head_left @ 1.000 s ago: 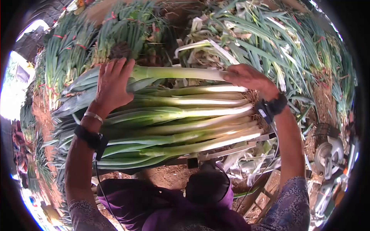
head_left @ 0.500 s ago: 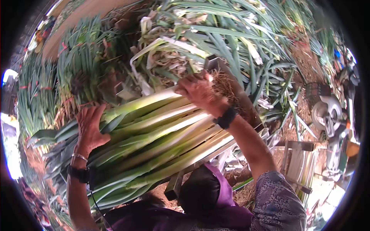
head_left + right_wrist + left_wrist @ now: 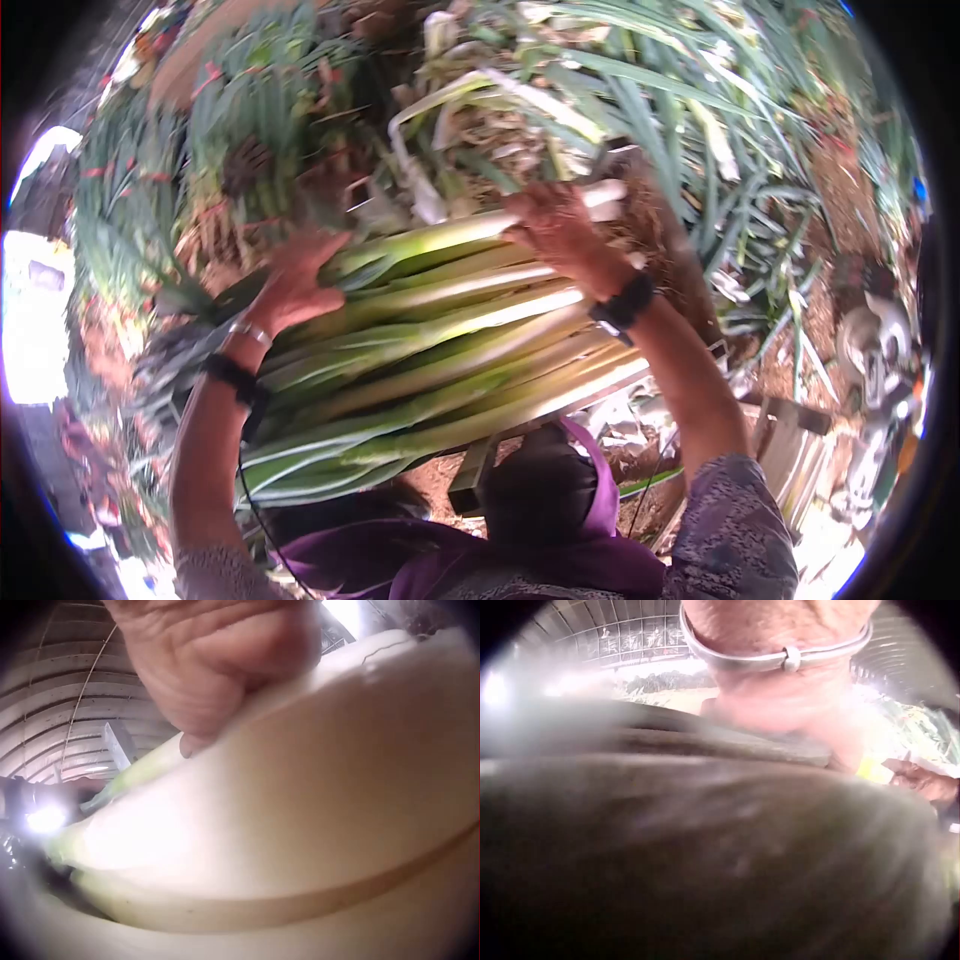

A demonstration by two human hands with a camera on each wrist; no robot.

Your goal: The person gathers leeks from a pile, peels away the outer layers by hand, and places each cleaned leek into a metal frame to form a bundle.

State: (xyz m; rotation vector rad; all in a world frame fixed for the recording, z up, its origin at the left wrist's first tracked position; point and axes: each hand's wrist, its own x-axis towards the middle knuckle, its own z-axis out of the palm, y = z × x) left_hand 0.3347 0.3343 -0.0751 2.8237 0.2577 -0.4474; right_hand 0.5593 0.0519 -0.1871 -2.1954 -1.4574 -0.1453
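Leeks (image 3: 470,340) lie side by side in a wooden rack, green leaves to the left, white ends to the right. My right hand (image 3: 560,235) grips the white shank of the farthest leek (image 3: 430,240), whose pale end sticks out beyond it. In the right wrist view, curled fingers (image 3: 225,682) press against a thick white shank (image 3: 337,772). Over the green part of that same leek lies my left hand (image 3: 300,275), fingers stretched and thumb spread; they are blurred. Dark leaves (image 3: 705,847) fill most of the left wrist view, below the bracelet (image 3: 791,658).
The rack's end board (image 3: 680,230) stands right of the root ends. Beyond the rack lie trimmed leaves (image 3: 640,90) in a heap, with tied leek bundles (image 3: 250,130) at the far left. A round-bodied machine (image 3: 870,345) and a wooden stool (image 3: 795,440) are at the right.
Both hands have brought the farthest leek from above the row down against it. More of its white end now shows past the right hand. The head view has turned.
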